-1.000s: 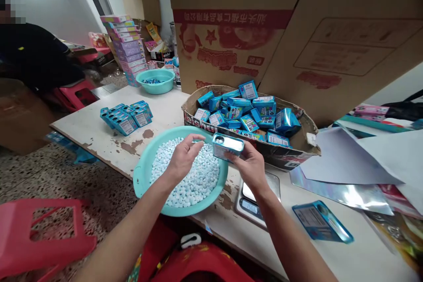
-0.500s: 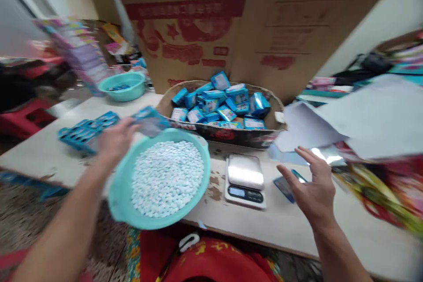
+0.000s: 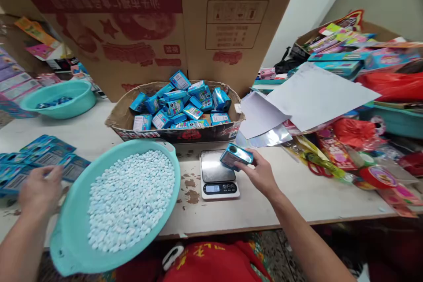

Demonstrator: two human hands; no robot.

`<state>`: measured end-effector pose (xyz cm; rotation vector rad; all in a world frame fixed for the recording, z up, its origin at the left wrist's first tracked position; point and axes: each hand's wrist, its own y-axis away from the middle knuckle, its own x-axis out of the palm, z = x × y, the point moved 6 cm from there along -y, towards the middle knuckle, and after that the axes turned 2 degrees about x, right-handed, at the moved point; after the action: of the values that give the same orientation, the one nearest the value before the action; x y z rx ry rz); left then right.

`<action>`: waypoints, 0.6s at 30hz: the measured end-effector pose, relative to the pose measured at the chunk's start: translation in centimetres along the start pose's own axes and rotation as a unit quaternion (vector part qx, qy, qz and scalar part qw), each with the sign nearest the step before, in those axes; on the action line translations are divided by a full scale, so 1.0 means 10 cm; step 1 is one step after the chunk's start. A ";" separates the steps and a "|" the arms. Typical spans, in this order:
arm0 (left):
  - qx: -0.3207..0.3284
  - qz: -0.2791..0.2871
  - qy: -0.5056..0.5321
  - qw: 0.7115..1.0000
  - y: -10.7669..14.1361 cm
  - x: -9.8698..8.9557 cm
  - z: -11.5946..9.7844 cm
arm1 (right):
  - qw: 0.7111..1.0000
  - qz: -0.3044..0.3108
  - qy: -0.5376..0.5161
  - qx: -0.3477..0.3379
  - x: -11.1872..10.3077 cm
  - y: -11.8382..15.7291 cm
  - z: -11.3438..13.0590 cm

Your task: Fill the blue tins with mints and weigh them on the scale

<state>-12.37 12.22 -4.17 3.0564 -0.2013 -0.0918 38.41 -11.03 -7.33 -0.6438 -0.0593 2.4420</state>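
Note:
My right hand (image 3: 262,174) grips a small blue box (image 3: 236,156) between thumb and fingers, over the right part of the scale's metal plate (image 3: 213,165). Whether the box touches the plate is unclear. At the left, my left hand (image 3: 41,189) is blurred beside several flat blue packs (image 3: 49,153); its fingers are smeared, so what it holds cannot be told. Between the hands sits a turquoise basin (image 3: 176,172) full of small pale blue and white pieces (image 3: 132,198). Behind it, a low cut-down carton (image 3: 115,116) holds several blue boxes (image 3: 175,106).
A smaller turquoise bowl (image 3: 79,97) stands at the back left. A tall cardboard carton (image 3: 194,53) rises behind the low one. White sheets (image 3: 320,97), red scissors (image 3: 319,169) and colourful packages (image 3: 337,152) lie to the right. The table's front edge (image 3: 297,224) runs below.
The view has turned rightward. My right hand, earlier spread above a blue box on the table, now holds a blue box at the scale. My left hand has moved over the flat packs, away from the basin's far side.

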 end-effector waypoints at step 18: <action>0.032 0.120 -0.523 0.843 0.84 1.48 0.33 | 0.990 -0.099 -0.064 0.083 -0.33 0.20 -0.56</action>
<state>0.98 1.72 -7.53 2.6212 -0.6278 -1.7286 42.20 -15.08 -11.22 -0.3869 0.0283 2.2646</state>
